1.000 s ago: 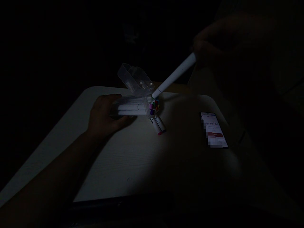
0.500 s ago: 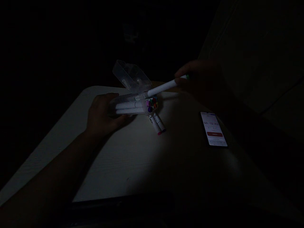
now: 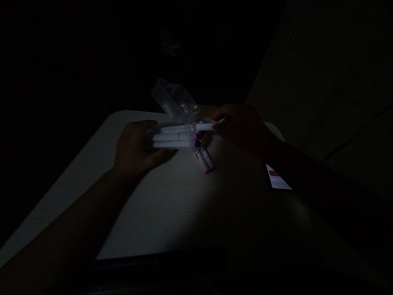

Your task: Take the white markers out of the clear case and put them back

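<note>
My left hand (image 3: 132, 145) is wrapped round the closed end of a clear plastic marker case (image 3: 189, 139), which lies on its side with its lid (image 3: 176, 100) flipped up. Inside the case are several white markers (image 3: 172, 137), their coloured ends facing right. Pinched in my right hand (image 3: 235, 125) is another white marker (image 3: 206, 127), partly inside the case's mouth; its outer end is hidden by the fingers. Two more markers (image 3: 205, 161), one with a pink end, lie on the table just below the mouth.
The pale table (image 3: 144, 205) has rounded far corners. A lit phone (image 3: 278, 180) lies at the right, partly covered by my right forearm. A dark edge (image 3: 153, 262) runs along the near side. The surroundings are very dark.
My right hand has moved left and slightly down, and its marker has slid deeper into the case and become more level. My right forearm now covers part of the phone.
</note>
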Action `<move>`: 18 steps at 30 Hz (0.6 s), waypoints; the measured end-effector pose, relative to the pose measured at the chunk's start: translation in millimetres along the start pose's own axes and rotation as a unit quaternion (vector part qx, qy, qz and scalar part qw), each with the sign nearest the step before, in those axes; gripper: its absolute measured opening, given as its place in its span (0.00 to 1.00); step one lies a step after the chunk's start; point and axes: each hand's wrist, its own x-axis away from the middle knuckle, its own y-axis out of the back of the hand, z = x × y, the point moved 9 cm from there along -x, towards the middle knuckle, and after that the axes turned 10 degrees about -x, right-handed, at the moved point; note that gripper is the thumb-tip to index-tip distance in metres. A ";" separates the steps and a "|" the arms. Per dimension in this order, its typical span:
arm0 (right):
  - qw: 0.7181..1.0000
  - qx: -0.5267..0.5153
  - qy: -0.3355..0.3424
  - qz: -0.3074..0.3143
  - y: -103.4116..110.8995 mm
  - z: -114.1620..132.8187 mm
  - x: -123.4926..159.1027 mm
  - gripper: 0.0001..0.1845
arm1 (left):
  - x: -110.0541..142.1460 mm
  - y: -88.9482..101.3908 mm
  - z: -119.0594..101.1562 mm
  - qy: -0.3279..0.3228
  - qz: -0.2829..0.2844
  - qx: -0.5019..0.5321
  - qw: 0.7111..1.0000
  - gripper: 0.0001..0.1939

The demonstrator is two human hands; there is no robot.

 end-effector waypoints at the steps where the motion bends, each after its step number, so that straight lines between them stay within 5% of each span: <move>1: 1.000 0.004 -0.010 0.005 -0.6 -0.8 -0.1 0.09 | 0.0 0.0 -0.1 0.000 0.001 0.000 1.000 0.32; 11: 1.000 0.003 0.002 0.009 -5.5 -0.7 0.6 0.09 | 0.6 0.9 -0.3 0.005 -0.004 0.007 1.000 0.32; 18: 0.969 0.100 -0.085 0.210 -55.2 -28.0 22.2 0.17 | 0.2 -0.8 0.9 0.000 -0.001 0.005 1.000 0.33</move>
